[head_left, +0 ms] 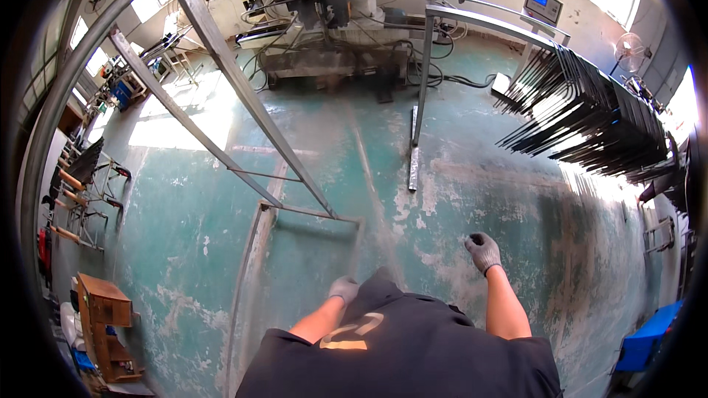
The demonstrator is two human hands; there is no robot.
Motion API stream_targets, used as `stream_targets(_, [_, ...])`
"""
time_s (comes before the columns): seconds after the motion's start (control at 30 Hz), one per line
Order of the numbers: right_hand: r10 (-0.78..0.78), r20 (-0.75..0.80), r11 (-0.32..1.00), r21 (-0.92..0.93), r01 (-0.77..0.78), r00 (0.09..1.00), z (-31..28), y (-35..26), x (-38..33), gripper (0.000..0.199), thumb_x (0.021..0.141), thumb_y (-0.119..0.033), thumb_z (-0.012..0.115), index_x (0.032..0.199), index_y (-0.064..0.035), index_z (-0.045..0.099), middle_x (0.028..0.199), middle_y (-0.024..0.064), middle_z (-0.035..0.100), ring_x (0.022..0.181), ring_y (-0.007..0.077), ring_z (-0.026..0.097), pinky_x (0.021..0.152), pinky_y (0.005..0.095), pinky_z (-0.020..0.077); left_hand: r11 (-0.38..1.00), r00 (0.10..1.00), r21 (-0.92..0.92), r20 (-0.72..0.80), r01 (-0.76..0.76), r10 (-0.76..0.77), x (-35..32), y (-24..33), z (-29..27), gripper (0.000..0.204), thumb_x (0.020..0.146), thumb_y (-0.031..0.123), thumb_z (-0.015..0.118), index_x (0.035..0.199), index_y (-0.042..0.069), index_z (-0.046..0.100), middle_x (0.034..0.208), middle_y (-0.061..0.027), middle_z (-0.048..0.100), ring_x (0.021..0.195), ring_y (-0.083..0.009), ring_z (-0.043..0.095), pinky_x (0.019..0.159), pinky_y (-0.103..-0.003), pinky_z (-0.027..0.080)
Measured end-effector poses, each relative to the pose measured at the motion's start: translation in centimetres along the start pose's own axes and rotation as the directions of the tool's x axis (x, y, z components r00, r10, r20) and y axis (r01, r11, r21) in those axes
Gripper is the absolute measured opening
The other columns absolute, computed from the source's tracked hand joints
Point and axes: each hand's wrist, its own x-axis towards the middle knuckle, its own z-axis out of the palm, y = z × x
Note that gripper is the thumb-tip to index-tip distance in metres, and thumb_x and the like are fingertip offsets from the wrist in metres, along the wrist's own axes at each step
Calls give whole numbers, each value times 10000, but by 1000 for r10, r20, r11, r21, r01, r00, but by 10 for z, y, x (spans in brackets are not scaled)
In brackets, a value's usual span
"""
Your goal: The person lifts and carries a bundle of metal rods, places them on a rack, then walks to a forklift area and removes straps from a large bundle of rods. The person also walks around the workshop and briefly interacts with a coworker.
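Metal frame, built from long grey tubes, stands on the floor just in front of my left side, its lower crossbar running from about my left hand toward the middle of the floor and its 2 long rails rising away to the upper left. My left hand, in a grey glove, hangs low beside my dark shirt, near the frame's lower end but not touching it; I cannot tell how far its fingers are curled. My right hand, also in a grey glove, is held out over the floor with fingers loosely curled, grasping nothing. Worn green floor lies under both hands. A stack of bent black rods sits to my right. A grey machine stands at the far wall. A small wooden stand is at my lower left.
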Motion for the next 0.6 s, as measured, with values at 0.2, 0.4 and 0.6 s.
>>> stream_targets(0.2, [347, 193, 931, -189, -312, 918, 35, 107, 33, 593, 875, -450, 794, 1267, -8, 756, 1284, 207, 760, 1197, 329, 735, 1023, 436, 565, 974, 996, 208, -4, -87, 89, 119, 84, -112, 364, 864, 222, 642, 1169, 97, 797, 1176, -200, 781, 1131, -362, 742, 1002, -430, 565])
stream_targets(0.4, [490, 525, 697, -715, 49, 696, 70, 149, 104, 449, 922, -437, 711, 1217, -107, 787, 1246, 179, 772, 1168, 334, 745, 978, 470, 579, 994, 986, -106, -159, 26, -43, 211, 159, -166, 356, 890, 215, 603, 1163, 94, 796, 1191, -199, 775, 1143, -393, 727, 1012, -454, 559])
stream_targets(0.6, [255, 676, 521, -698, 491, 691, 65, 69, 305, 337, 952, -374, 657, 1167, -159, 802, 1274, 171, 761, 1169, 319, 747, 990, 497, 578, 992, 992, 29, -14, 125, -124, 234, 225, -170, 423, 954, 358, 581, 1196, 78, 786, 1236, -222, 748, 1207, -400, 695, 1035, -463, 532])
